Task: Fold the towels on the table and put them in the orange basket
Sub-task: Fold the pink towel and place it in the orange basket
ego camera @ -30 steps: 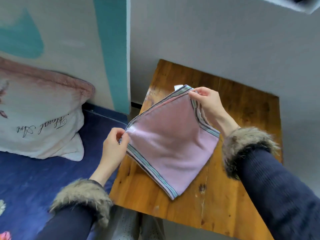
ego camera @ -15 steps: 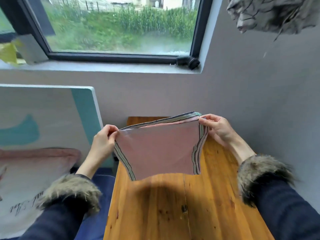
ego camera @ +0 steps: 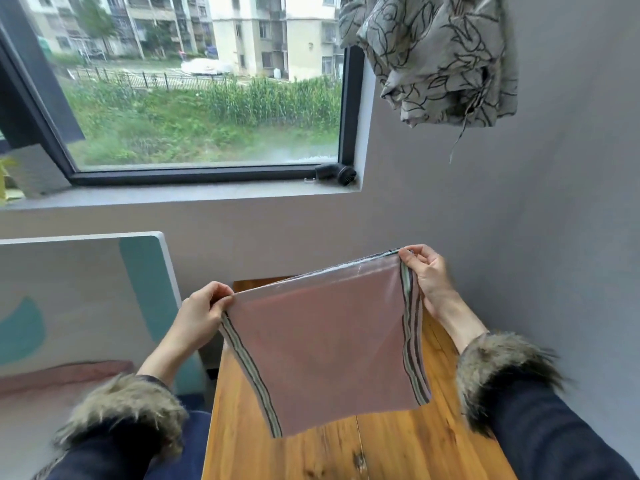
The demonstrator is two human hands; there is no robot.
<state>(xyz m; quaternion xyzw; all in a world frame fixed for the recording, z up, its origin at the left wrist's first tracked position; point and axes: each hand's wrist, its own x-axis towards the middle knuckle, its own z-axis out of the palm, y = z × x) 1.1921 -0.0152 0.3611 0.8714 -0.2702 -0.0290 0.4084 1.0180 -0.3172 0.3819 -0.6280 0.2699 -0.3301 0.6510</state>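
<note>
Pink towel point(ego camera: 325, 348) held up in the air above the wooden table point(ego camera: 381, 448), hanging, striped borders down both sides. Left hand point(ego camera: 199, 317) pinches the top-left corner, fingers curled tight; right hand point(ego camera: 427, 277) pinches the top-right corner, held higher. Fur cuffs on both sleeves. Window point(ego camera: 194, 91) behind, patterned cloth point(ego camera: 440, 53) hanging upper right.

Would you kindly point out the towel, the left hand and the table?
towel point(ego camera: 322, 344), head view, middle of the pink cloth
left hand point(ego camera: 201, 317), head view, back of the hand
table point(ego camera: 398, 452), head view, bare wood below the towel
</note>
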